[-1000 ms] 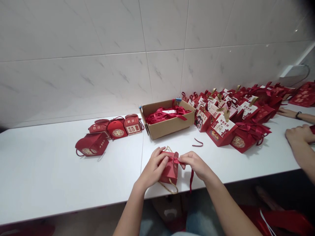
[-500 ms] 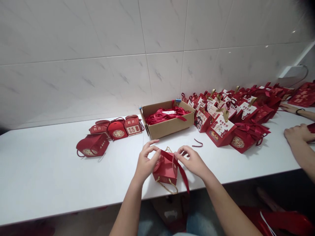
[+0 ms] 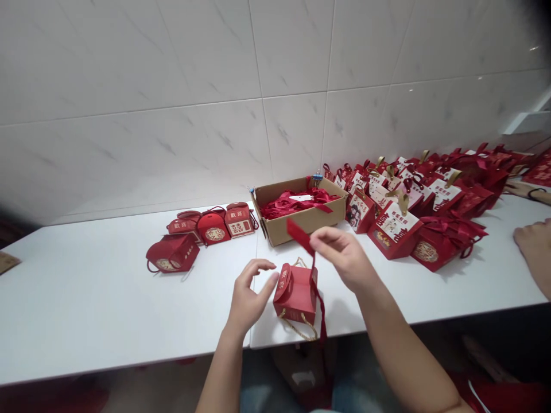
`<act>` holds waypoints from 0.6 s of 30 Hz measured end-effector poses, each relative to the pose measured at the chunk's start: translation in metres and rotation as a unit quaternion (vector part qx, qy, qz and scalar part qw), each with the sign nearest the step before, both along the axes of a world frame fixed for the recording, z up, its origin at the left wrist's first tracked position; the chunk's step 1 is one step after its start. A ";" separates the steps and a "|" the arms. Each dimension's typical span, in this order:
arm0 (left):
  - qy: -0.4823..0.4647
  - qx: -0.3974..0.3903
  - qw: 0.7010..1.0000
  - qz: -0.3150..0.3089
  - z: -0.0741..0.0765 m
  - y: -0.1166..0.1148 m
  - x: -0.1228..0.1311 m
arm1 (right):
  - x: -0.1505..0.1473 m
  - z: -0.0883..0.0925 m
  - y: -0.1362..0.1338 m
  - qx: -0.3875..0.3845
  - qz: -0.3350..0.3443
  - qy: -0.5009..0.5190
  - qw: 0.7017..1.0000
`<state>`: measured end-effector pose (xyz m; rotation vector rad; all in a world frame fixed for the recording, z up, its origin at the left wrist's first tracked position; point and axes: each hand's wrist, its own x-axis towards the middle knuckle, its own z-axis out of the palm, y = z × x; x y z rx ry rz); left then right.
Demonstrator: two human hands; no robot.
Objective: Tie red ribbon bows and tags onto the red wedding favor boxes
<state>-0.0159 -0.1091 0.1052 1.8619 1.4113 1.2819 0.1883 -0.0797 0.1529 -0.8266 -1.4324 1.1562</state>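
Observation:
A small red gift box (image 3: pixel 297 295) with gold rope handles stands near the table's front edge, between my hands. My right hand (image 3: pixel 338 252) pinches a dark red ribbon (image 3: pixel 300 235) above the box's right side. One end sticks up to the left of the fingers, and the long tail drops past the box and over the table edge. Left of the box, my left hand (image 3: pixel 252 295) is held with thumb and fingers apart, the tips close to the box's left flap. Whether they touch it I cannot tell.
Behind the box is a cardboard box (image 3: pixel 301 223) of red ribbons. Several small red boxes (image 3: pixel 174 252) stand at left, and many red and white gift boxes (image 3: pixel 394 226) crowd the right. Another person's hand (image 3: pixel 534 246) rests at the far right.
My left hand has let go of the ribbon and dropped lower beside the box. My right hand has lifted the ribbon up above the box. The view has shifted slightly.

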 end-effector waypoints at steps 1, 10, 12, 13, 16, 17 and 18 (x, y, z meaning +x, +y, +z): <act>0.033 -0.018 0.999 -0.004 -0.005 -0.002 0.000 | 0.005 0.004 -0.002 0.009 -0.023 0.028 0.999; -0.122 -0.112 0.984 0.064 -0.029 -0.007 0.000 | -0.009 -0.028 0.007 -0.089 0.040 -0.120 0.988; -0.161 -0.119 0.977 0.068 -0.032 -0.005 -0.002 | -0.019 -0.039 0.009 -0.116 0.042 -0.189 0.974; -0.174 -0.124 0.975 0.065 -0.033 -0.005 -0.003 | -0.023 -0.042 0.009 -0.125 0.042 -0.213 0.968; -0.191 -0.132 0.971 0.055 -0.036 -0.005 -0.005 | -0.031 -0.044 0.006 -0.140 0.040 -0.250 0.957; -0.190 -0.132 0.971 0.054 -0.036 -0.006 -0.005 | -0.032 -0.044 0.006 -0.140 0.039 -0.250 0.957; -0.189 -0.132 0.972 0.053 -0.036 -0.006 -0.004 | -0.032 -0.043 0.005 -0.137 0.038 -0.247 0.959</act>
